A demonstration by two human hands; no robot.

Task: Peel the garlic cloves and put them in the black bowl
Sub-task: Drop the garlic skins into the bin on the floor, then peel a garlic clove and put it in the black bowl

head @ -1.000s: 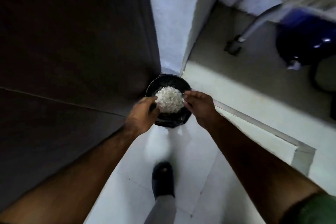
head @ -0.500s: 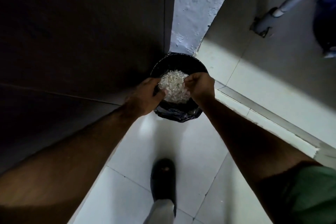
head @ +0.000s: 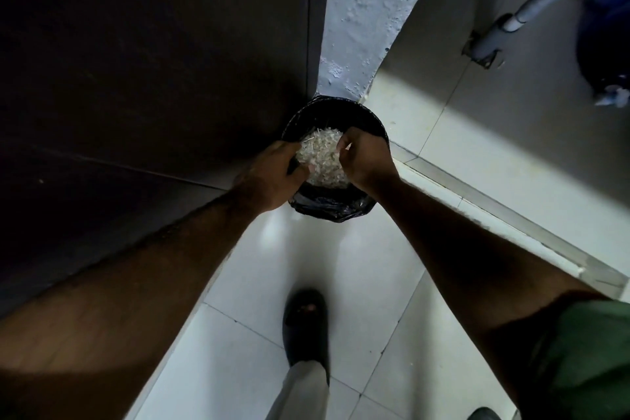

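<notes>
The picture is dim; light falls from the right on the floor (head: 453, 153), and the edges bend.

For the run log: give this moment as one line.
left hand: holds garlic skins | right hand: holds skins | over: black-lined bin | floor: tiled

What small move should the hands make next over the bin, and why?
Probably let go, so the pile drops. Both the left hand and the right hand cup a heap of pale garlic skins directly above the black-lined bin, so opening the fingers should drop it inside.
</notes>
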